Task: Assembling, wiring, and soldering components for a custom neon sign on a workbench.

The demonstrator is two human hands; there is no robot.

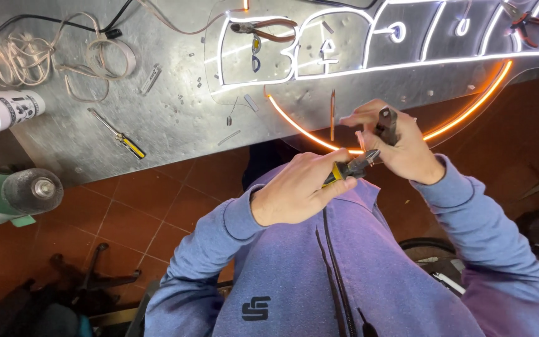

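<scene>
Pliers (pixel 350 168) sit gripped in the left hand (pixel 297 190), off the worktop (pixel 157 118) edge; right hand (pixel 400 146) fingers pinch a dark tool (pixel 387 125) beside the orange neon strip (pixel 469 109), floor open below.

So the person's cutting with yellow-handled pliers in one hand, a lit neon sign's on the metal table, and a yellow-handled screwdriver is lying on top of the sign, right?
Not quite. The head view shows the yellow-handled screwdriver lying on the bare metal table, left of the neon sign, not on it. The rest holds: the left hand grips the yellow-handled pliers.
</scene>
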